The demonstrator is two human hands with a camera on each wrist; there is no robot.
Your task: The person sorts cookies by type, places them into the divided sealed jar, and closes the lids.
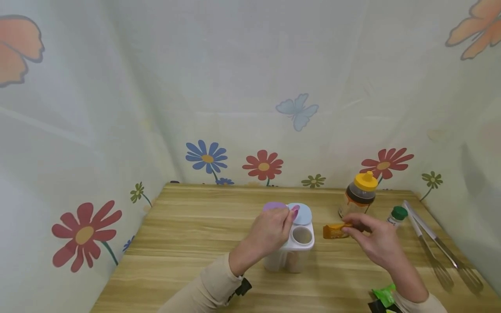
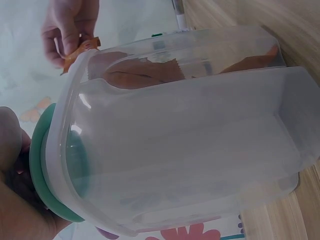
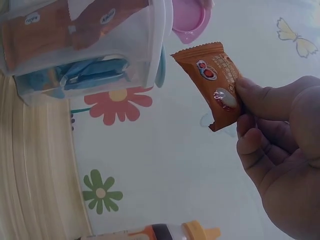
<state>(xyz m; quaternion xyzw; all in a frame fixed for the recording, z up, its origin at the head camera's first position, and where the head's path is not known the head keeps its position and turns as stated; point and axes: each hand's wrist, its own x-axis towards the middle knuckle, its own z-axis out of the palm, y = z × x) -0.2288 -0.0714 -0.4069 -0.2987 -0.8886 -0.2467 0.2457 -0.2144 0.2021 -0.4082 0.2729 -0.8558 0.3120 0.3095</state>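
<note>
A clear plastic storage box (image 2: 190, 130) with separate compartments and a white rim stands upright on the table. Its purple lid (image 1: 273, 205), blue lid (image 1: 301, 214) and green lid (image 2: 41, 165) are on; one round opening (image 1: 302, 235) is uncovered. My left hand (image 1: 270, 230) is over the box, holding a pink lid (image 3: 192, 20) raised beside that opening. To the right of the box, my right hand (image 1: 373, 239) pinches a small orange snack packet (image 3: 215, 82) between thumb and fingers. Similar packets (image 2: 140, 74) lie inside the box, and blue packets (image 3: 92, 70) fill another compartment.
A bottle with a yellow cap (image 1: 365, 181) stands behind my right hand, near a green-capped jar (image 1: 399, 213). Metal tongs (image 1: 434, 237) lie along the table's right side. Next to my right wrist is a green packet (image 1: 385, 295). A flowered curtain (image 1: 235, 108) hangs behind the table.
</note>
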